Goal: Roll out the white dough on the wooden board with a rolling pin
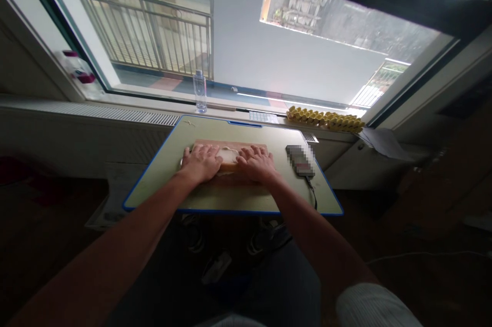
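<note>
Both hands lie palm down over one wooden board [223,182] at the middle of the surface [277,135], the left hand [202,160] toward its left edge and the right hand [255,161] toward its right. The fingers of each are stretched out and slightly apart. Between the hands shows one pale rod [229,167], its ends hidden beneath them, and just past it, on the board, one piece of white dough [227,155]. The hands cover part of the board too; how far the dough runs under them I cannot tell.

Near the surface's right edge, well apart from the right hand, lies one dark device [300,161], blurred out, with one black cable [313,195] running from it toward the near right corner. A few thin scraps [189,123] lie at the far left corner.

Beyond the far edge, along the window sill, stand two bottles: a clear bottle [200,92] just past the surface's left half, and a purple-capped bottle [79,68] well off to the left. Past the far right corner lie yellow egg trays [325,120], whose number cannot be counted, and beside them some white paper [380,142].
</note>
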Demonstrator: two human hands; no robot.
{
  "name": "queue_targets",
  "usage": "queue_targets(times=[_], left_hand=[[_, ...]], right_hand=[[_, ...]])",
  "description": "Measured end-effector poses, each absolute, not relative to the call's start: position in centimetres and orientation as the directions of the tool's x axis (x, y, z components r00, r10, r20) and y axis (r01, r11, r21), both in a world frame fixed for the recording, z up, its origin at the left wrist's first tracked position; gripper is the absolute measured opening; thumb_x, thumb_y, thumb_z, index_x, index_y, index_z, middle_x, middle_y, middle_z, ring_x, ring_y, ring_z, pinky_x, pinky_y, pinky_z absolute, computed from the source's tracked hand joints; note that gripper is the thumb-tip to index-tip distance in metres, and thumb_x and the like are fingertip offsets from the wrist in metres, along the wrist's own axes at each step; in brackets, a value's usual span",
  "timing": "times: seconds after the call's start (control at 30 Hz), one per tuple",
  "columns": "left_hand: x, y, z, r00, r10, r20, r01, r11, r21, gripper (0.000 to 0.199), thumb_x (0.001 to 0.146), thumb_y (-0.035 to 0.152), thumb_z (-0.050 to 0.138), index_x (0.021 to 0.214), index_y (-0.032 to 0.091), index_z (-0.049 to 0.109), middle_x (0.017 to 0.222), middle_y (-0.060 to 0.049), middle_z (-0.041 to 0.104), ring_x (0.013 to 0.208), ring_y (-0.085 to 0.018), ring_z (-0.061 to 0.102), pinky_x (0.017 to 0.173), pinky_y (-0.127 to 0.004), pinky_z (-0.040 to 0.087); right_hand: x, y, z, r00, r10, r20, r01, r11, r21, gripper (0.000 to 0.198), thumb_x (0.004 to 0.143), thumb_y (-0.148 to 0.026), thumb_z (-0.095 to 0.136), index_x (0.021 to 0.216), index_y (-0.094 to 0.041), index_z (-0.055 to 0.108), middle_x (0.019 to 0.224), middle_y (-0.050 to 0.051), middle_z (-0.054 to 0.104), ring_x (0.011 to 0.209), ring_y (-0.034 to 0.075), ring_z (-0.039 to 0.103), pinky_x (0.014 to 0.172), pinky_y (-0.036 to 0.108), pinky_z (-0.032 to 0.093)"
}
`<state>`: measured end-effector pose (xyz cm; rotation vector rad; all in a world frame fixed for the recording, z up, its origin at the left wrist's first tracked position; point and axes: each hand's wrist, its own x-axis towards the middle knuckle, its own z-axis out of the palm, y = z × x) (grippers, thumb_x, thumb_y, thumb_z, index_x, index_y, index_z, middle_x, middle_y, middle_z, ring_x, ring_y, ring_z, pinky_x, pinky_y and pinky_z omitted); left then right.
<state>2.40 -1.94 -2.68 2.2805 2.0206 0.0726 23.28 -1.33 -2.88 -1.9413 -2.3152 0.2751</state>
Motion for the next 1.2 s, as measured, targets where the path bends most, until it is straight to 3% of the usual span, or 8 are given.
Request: queue_targets(times=[0.17,0.4,0.67,1.2], left_hand=[[2.3,-0.6,-2.8,0.133,0.991,-0.023,0.985,-0.130,0.116,0.069,0.104,0.047,0.024,0.164,0.027,0.051,0.174,-0.011,0.047,0.157,-0.036,0.043,0.127,-0.067,0.029],[2.1,1.6,-3.0,0.149,0.987,-0.060,0.981,-0.140,0.133,0.069,0.105,0.048,0.024,0.167,0.029,0.046,0.178,-0.008,0.041,0.161,-0.034,0.037,0.130,-0.064,0.027],[2.1,3.9,-2.9,0.169,0.983,-0.076,0.978,-0.158,0.137,0.068,0.107,0.054,0.022,0.165,0.031,0.049,0.177,-0.008,0.043,0.159,-0.034,0.041,0.130,-0.061,0.028],[2.2,6.7,-2.8,0.137,0.988,-0.074,0.980,-0.124,0.153,0.068,0.105,0.064,0.024,0.158,0.034,0.055,0.170,-0.010,0.050,0.151,-0.038,0.047,0.124,-0.063,0.035]], right_hand=[[23.5,-0.3,-3.0,-0.192,0.981,-0.010,0.960,0.186,-0.208,0.057,0.110,-0.064,0.037,0.154,-0.036,0.060,0.170,0.009,0.048,0.153,0.038,0.042,0.122,0.066,0.034],[23.5,1.4,-2.9,-0.172,0.985,0.010,0.963,0.170,-0.209,0.059,0.109,-0.066,0.041,0.154,-0.034,0.060,0.167,0.008,0.052,0.150,0.037,0.045,0.122,0.058,0.036],[23.6,3.7,-2.9,-0.164,0.986,0.018,0.964,0.164,-0.210,0.058,0.108,-0.065,0.043,0.152,-0.031,0.061,0.162,0.008,0.058,0.146,0.033,0.051,0.122,0.051,0.037],[23.4,6.7,-2.4,-0.111,0.994,0.024,0.975,0.113,-0.189,0.058,0.106,-0.062,0.046,0.138,-0.023,0.072,0.143,0.015,0.069,0.134,0.036,0.059,0.114,0.049,0.044]])
